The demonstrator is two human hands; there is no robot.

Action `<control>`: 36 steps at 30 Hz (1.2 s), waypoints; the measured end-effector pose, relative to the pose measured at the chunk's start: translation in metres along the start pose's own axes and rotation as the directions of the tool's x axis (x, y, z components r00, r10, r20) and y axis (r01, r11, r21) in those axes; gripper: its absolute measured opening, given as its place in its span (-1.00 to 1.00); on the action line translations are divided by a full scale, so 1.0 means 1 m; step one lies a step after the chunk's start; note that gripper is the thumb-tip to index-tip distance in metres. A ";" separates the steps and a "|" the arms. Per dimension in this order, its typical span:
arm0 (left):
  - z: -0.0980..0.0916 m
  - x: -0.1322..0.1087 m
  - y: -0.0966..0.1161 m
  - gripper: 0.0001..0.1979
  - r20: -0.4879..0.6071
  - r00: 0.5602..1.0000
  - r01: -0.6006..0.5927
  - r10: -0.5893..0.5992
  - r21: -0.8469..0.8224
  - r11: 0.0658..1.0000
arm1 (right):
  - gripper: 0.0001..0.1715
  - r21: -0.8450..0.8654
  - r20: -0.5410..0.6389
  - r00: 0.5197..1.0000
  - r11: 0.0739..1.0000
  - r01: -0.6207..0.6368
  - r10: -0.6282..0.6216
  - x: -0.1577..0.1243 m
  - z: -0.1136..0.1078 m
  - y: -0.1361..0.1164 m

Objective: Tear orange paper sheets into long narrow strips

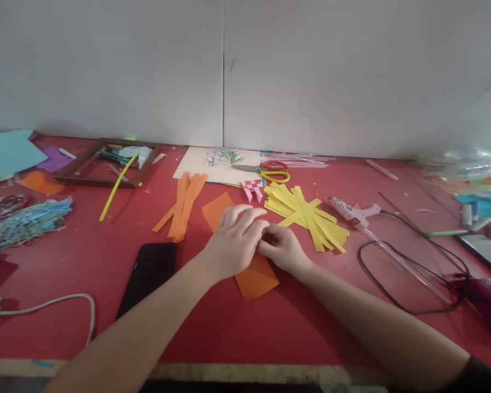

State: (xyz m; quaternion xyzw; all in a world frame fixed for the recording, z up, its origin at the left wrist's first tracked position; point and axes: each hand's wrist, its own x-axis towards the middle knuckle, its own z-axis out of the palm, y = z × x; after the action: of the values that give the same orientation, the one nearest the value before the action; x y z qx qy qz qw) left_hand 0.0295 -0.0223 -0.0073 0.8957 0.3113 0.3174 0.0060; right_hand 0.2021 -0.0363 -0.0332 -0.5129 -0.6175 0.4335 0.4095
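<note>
An orange paper sheet [257, 279] lies slantwise on the red table, its middle covered by both hands. My left hand [238, 240] is over the sheet with curled fingers; what its fingertips hold is hidden. My right hand [284, 246] meets it at the sheet's right side, thumb and fingers pressed together on something too small to make out. Orange strips [185, 204] lie to the left, a pile of yellow strips [306, 215] to the right. Just beyond the hands is a pink-and-white woven paper piece [252, 189].
A black phone [149, 275] lies left of the sheet. Scissors [265, 170] rest at the back. The glue gun [354, 212] and its black cable [362, 267] are at right. A brown frame [82, 179] and white cable [57, 300] are at left.
</note>
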 end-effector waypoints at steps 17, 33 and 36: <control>-0.014 0.001 -0.022 -0.78 0.160 0.987 0.021 -0.032 0.071 0.997 | -0.97 -0.012 0.040 0.999 0.999 -0.030 0.031 0.000 -0.001 0.006; -0.018 0.003 -0.047 -0.81 -0.265 0.885 0.441 -0.383 0.213 0.872 | -0.99 0.053 0.075 0.992 0.993 -0.108 0.104 0.001 -0.002 0.000; -0.020 0.003 -0.050 -0.84 -0.352 0.814 0.544 -0.462 0.185 0.818 | -0.99 0.094 0.092 0.988 0.987 -0.134 0.125 -0.002 -0.003 -0.003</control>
State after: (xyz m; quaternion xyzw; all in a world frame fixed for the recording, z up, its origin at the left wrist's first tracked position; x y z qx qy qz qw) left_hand -0.0080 0.0153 0.0000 0.7149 0.5778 0.3855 -0.0806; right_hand 0.2043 -0.0383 -0.0291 -0.5120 -0.5773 0.5110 0.3788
